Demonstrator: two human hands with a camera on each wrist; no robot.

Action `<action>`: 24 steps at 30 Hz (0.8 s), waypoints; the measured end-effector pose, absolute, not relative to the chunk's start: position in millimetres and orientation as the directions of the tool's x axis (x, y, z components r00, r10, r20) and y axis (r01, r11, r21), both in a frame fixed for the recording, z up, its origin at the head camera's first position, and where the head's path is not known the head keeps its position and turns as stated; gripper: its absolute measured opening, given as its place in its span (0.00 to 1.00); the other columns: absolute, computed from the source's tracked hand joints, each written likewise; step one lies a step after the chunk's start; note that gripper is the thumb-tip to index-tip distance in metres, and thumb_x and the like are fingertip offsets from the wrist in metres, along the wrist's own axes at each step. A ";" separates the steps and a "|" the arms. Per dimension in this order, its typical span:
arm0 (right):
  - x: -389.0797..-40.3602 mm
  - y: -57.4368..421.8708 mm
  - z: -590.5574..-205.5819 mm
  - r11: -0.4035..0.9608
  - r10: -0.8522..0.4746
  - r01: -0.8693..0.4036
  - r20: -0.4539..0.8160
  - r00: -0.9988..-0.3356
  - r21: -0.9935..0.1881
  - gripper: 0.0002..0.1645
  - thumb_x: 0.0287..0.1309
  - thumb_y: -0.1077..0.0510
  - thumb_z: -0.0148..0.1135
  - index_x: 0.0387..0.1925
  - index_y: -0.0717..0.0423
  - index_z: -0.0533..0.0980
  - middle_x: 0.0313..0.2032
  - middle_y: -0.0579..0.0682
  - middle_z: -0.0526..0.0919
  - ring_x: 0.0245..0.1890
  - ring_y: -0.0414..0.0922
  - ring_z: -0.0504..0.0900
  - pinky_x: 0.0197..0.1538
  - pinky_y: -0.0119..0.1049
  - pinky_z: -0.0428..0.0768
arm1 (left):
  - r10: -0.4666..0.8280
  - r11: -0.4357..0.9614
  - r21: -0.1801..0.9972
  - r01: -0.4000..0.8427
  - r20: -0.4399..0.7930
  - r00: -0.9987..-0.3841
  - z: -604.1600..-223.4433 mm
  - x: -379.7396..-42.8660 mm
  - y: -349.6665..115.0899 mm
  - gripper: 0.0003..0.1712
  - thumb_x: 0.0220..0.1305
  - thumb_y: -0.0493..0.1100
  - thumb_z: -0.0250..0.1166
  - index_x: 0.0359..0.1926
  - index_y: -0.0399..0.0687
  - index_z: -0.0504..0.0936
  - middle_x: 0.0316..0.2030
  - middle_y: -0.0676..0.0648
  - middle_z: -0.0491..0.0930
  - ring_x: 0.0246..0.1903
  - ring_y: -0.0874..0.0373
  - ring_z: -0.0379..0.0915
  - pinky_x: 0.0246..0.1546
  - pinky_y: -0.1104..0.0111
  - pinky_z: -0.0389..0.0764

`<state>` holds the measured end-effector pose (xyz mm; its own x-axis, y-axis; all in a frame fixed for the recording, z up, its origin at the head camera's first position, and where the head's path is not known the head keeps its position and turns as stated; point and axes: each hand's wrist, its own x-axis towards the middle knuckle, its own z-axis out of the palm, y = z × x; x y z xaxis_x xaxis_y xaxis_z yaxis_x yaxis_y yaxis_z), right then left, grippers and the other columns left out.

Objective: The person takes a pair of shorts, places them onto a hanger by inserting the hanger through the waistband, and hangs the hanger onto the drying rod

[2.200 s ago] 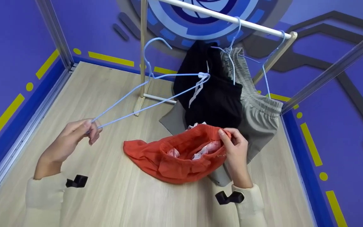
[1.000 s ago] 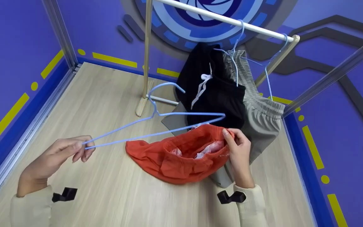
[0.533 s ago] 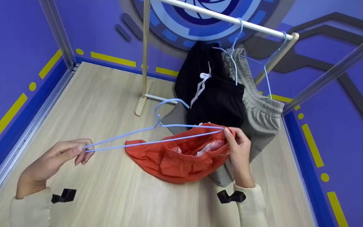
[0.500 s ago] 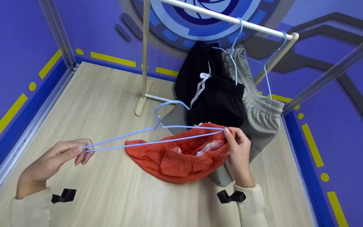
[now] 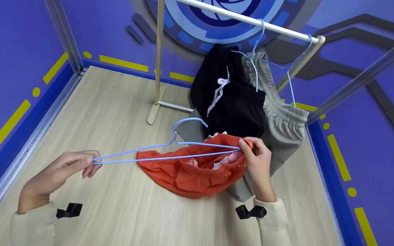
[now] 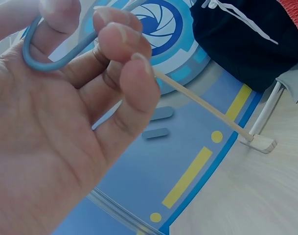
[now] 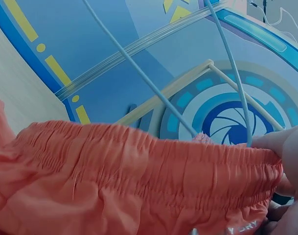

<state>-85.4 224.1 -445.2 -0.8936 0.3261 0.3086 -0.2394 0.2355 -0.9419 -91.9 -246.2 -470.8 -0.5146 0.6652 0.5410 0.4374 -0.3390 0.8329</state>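
My left hand point(image 5: 68, 167) pinches one end of a light blue clothes hanger point(image 5: 169, 157) between thumb and fingers. The hanger's hook points up and to the right. Its far end reaches into the waist opening of a pair of red shorts point(image 5: 197, 182), beside my right thumb. My right hand point(image 5: 258, 157) pinches the right side of the shorts' elastic waistband point(image 7: 139, 152), holding it open. In the right wrist view the hanger's wires drop behind the waistband, so the tip is hidden. The left wrist view shows the hanger's rounded end point(image 6: 46, 63) between thumb and fingers.
Behind the shorts stands a clothes rack with a white rail point(image 5: 231, 15) and a wooden post point(image 5: 159, 54). Black shorts point(image 5: 234, 112) and grey trousers point(image 5: 284, 136) hang there on blue hangers. Patterned walls enclose the wooden floor point(image 5: 115, 212).
The hanger has come down from above the shorts and to the right, its far end moving into the waist opening. The right hand keeps its hold on the waistband.
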 end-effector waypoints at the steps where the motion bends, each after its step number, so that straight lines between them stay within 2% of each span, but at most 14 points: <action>1: -84.5 222.3 -442.8 0.258 0.309 -0.251 0.326 -0.893 -0.933 0.11 0.50 0.64 0.65 0.35 0.68 0.77 0.31 0.49 0.75 0.28 0.36 0.72 0.32 0.24 0.70 | 0.664 -0.334 0.834 0.439 0.539 -0.518 -470.6 -91.9 -246.1 0.21 0.59 0.18 0.31 0.22 0.37 0.65 0.26 0.42 0.64 0.26 0.53 0.61 0.28 0.65 0.61; 6: -82.2 217.0 -438.4 0.357 0.247 -0.284 0.383 -0.890 -0.890 0.09 0.49 0.65 0.65 0.34 0.67 0.78 0.33 0.54 0.74 0.29 0.36 0.72 0.33 0.24 0.71 | 0.665 -0.309 0.838 0.449 0.528 -0.528 -469.3 -91.3 -242.8 0.21 0.59 0.17 0.32 0.22 0.37 0.65 0.25 0.43 0.64 0.26 0.53 0.61 0.28 0.64 0.62; 15: -80.4 213.5 -437.1 0.435 0.247 -0.282 0.415 -0.876 -0.855 0.08 0.49 0.63 0.66 0.31 0.64 0.79 0.34 0.56 0.75 0.33 0.37 0.72 0.35 0.23 0.71 | 0.669 -0.291 0.829 0.477 0.533 -0.518 -470.1 -90.3 -235.0 0.22 0.58 0.16 0.34 0.21 0.38 0.66 0.24 0.43 0.64 0.26 0.55 0.61 0.27 0.65 0.62; 24: -80.9 219.4 -439.0 0.410 0.270 -0.289 0.417 -0.868 -0.865 0.08 0.50 0.62 0.65 0.33 0.64 0.79 0.34 0.55 0.75 0.32 0.36 0.73 0.35 0.22 0.71 | 0.643 -0.344 0.812 0.472 0.570 -0.512 -469.2 -88.2 -240.0 0.21 0.59 0.17 0.33 0.23 0.38 0.67 0.26 0.43 0.64 0.27 0.55 0.61 0.26 0.67 0.61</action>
<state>-80.9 219.4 -439.0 -0.8679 0.2697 0.4171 -0.2886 0.4097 -0.8654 -88.2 -240.0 -469.2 -0.5115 0.6428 0.5703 0.4720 -0.3444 0.8115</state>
